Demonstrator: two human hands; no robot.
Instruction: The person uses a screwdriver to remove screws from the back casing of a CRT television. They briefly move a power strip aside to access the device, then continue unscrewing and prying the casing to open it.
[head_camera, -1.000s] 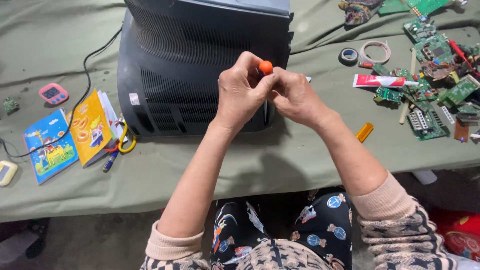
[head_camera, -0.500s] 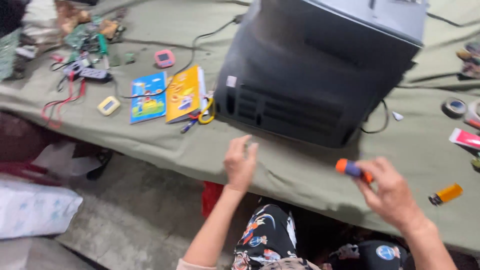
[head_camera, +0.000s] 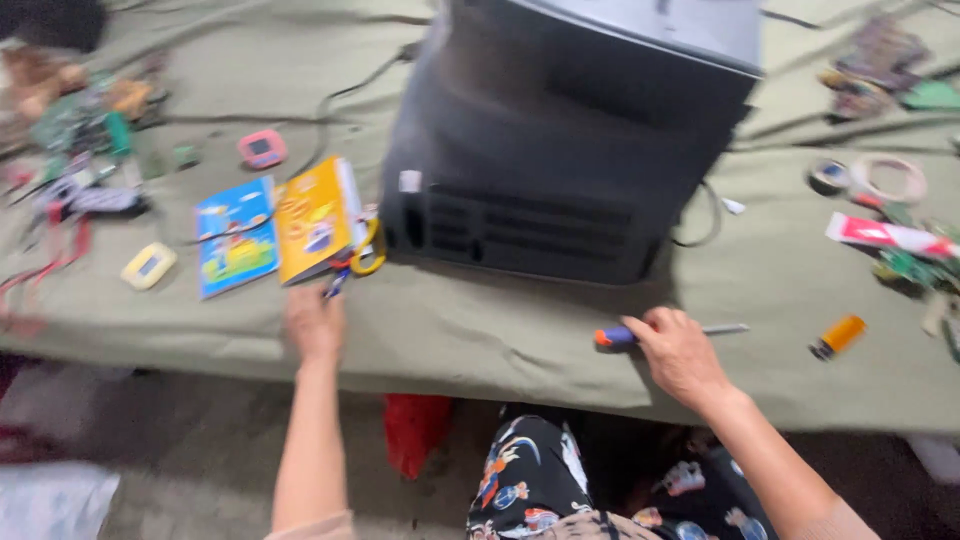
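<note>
Both of your hands are down on the green-clothed table (head_camera: 480, 330), in front of the dark television set (head_camera: 570, 160) that stands with its vented back toward you. Your right hand (head_camera: 680, 352) lies over a screwdriver (head_camera: 655, 333) just in front of the set's right corner: the orange-and-blue handle pokes out to the left of your fingers and the metal shaft to the right, flat on the cloth; your fingers curl loosely over it, though you cannot tell from here whether they actually grip it. Your left hand (head_camera: 315, 322) rests near the table's front edge, ahead of the set's left corner, fingers together and pointing at a blue pen (head_camera: 335, 283) and a yellow ring (head_camera: 368, 250); it holds nothing. Left of the set lie a yellow booklet (head_camera: 312, 220) and a blue booklet (head_camera: 234, 235), side by side. Right of your screwdriver, well clear of the set, lies a small orange cylinder (head_camera: 838, 336).
</note>
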